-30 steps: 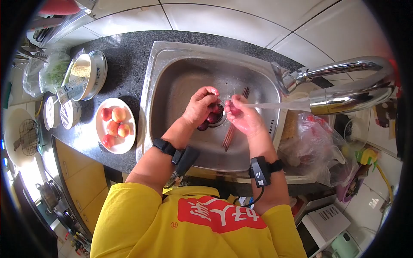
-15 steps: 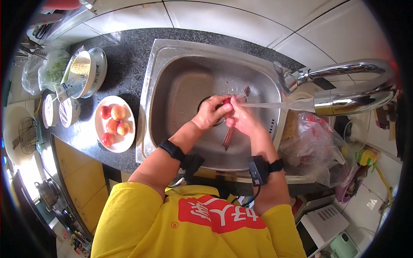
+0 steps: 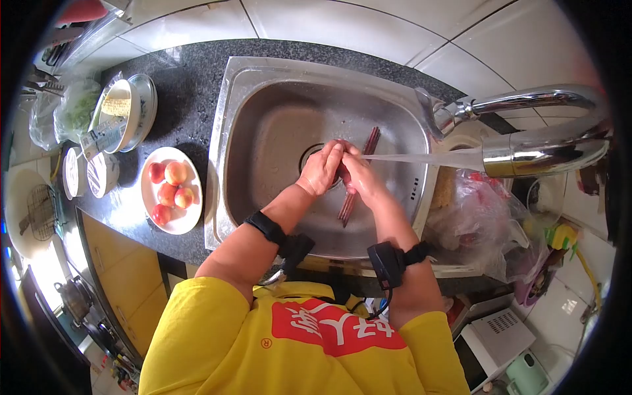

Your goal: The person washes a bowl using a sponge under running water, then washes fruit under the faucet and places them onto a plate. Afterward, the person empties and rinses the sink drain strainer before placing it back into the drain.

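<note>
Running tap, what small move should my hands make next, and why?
Probably part the left hand and right hand slightly, turning the gap toward the water stream. They are pressed together in the sink, and the water lands on the right hand's fingers, so it may hardly reach between the palms. What they enclose is mostly hidden.

The left hand (image 3: 320,170) and right hand (image 3: 359,178), apart earlier, now press together.
</note>
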